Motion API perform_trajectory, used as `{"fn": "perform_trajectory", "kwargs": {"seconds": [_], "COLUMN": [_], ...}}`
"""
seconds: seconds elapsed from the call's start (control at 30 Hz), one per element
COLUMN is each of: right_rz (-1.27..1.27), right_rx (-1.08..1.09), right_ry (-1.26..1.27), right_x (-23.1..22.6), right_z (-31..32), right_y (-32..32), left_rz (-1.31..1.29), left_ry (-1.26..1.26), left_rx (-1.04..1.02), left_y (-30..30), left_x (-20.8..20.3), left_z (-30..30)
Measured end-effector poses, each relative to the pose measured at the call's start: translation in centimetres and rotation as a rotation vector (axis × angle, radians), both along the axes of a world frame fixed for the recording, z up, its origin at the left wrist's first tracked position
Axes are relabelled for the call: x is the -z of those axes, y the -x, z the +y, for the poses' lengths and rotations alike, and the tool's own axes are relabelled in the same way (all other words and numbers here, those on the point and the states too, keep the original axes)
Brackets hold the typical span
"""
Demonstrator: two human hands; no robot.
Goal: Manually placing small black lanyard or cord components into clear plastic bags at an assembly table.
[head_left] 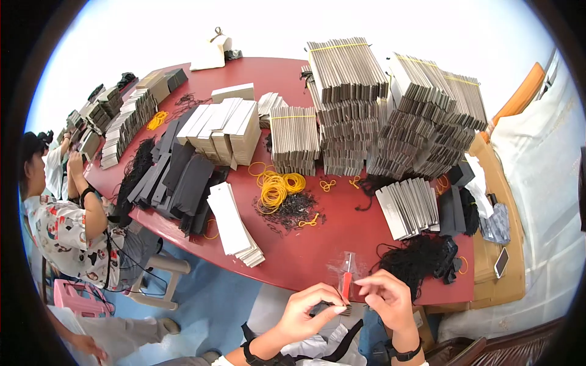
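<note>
Thumb and forefinger of the left hand [312, 310] pinch a small dark piece [347, 310], too small to identify; the right hand [389, 299], just beside it, is loosely curled, holding nothing visible. Just beyond both hands, a red-handled tool [347, 283] lies at the worktop [293, 262] edge. Farther ahead of the left hand are yellow bands [276, 190]; black cords [404, 262] lie beyond the right.

Dark item [348, 308] at left hand [303, 313] too small to tell, forearms [270, 345] cut off below
</note>
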State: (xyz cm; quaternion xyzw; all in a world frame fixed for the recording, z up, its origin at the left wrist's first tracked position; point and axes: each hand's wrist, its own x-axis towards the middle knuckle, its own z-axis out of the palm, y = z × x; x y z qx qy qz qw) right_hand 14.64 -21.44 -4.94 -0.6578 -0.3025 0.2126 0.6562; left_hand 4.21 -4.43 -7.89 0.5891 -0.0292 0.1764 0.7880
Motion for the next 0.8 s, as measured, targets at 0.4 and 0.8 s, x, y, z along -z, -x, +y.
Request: {"fn": "perform_trajectory", "kwargs": {"seconds": [0.4, 0.8], "right_rz": [0.142, 0.216], "right_rx": [-0.039, -0.01], "right_ry": [-0.108, -0.123], "right_x": [0.0, 2.3], "right_z": [1.1, 1.9], "right_y": [0.3, 1.6], "left_rz": [0.057, 0.117], "left_ry": [-0.413, 0.112], "left_rx": [-0.185, 0.091], "left_y": [0.1, -0.1], "left_x": [0.1, 1.8], "left_z": [0.5, -0.2]}}
